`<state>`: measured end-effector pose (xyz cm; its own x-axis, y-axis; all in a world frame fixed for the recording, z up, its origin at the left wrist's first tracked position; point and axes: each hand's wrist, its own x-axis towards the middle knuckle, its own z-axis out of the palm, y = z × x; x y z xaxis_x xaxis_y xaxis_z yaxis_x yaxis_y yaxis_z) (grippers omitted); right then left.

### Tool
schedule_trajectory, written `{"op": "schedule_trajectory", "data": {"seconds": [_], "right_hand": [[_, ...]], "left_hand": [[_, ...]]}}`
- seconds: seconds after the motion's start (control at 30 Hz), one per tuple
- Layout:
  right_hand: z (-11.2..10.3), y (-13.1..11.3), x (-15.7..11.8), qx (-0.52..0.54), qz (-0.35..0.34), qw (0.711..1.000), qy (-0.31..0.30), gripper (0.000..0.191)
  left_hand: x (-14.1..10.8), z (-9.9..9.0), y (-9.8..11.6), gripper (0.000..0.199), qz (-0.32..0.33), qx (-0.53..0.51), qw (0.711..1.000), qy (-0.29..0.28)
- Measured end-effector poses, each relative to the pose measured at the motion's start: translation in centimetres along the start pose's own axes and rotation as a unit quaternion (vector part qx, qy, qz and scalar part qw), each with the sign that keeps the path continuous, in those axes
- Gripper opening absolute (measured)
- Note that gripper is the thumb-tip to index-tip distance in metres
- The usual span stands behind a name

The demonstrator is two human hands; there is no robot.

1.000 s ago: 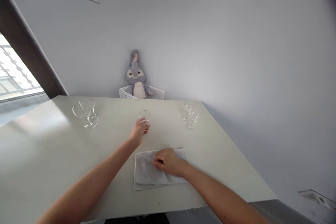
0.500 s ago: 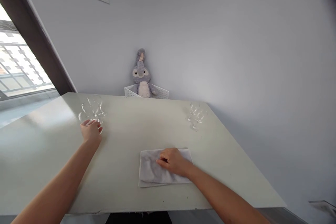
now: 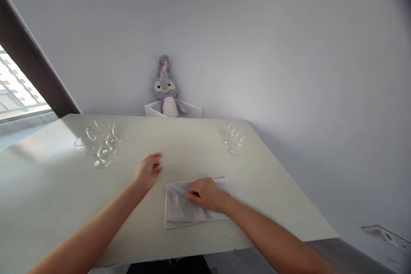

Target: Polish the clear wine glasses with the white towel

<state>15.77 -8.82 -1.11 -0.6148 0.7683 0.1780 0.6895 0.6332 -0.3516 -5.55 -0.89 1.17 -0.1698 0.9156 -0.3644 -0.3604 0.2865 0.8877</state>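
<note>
My left hand [image 3: 149, 171] hovers above the table between the left glasses and the cloth, its fingers loosely curled and apart, with nothing in it. A folded pale grey cloth [image 3: 178, 207] lies near the table's front edge. On top of it rests my right hand [image 3: 204, 193], closed into a loose fist; whether it pinches any of the fabric is hidden. Several clear stemmed glasses [image 3: 102, 162] stand grouped at the left of the table. Another group of clear, smaller-looking glasses [image 3: 232, 150] stands toward the back right.
The white table [image 3: 257, 197] ends at a grey wall behind and on the right. Beyond its back edge, a grey plush toy [image 3: 169, 106] sits in a white perforated basket [image 3: 194, 112]. A window is at the far left.
My left hand has left the left glasses and moved right, toward the cloth, with no glass in it. My right hand stays on the cloth. The view has shifted slightly to the right.
</note>
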Motion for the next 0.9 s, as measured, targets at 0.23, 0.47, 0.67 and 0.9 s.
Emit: {"op": "schedule_trajectory", "data": {"seconds": [0.23, 0.47, 0.67, 0.9], "right_hand": [[-0.2, 0.1, -0.1, 0.007, -0.012, 1.000, 0.014, 0.030], [0.3, 0.3, -0.4, 0.018, 0.004, 0.999, 0.036, 0.028], [0.3, 0.6, -0.4, 0.036, -0.018, 0.999, 0.037, 0.024], [-0.2, 0.6, -0.2, 0.033, -0.016, 0.999, 0.007, 0.029]], "left_hand": [[-0.4, 14.8, -4.7, 0.031, -0.085, 0.189, 0.935, -0.286], [0.3, 24.3, -7.7, 0.068, -0.102, 0.242, 0.884, -0.387], [0.7, 25.3, -8.9, 0.028, -0.016, 0.287, 0.892, -0.349], [3.1, 17.7, -7.1, 0.018, 0.111, 0.340, 0.908, -0.219]]}}
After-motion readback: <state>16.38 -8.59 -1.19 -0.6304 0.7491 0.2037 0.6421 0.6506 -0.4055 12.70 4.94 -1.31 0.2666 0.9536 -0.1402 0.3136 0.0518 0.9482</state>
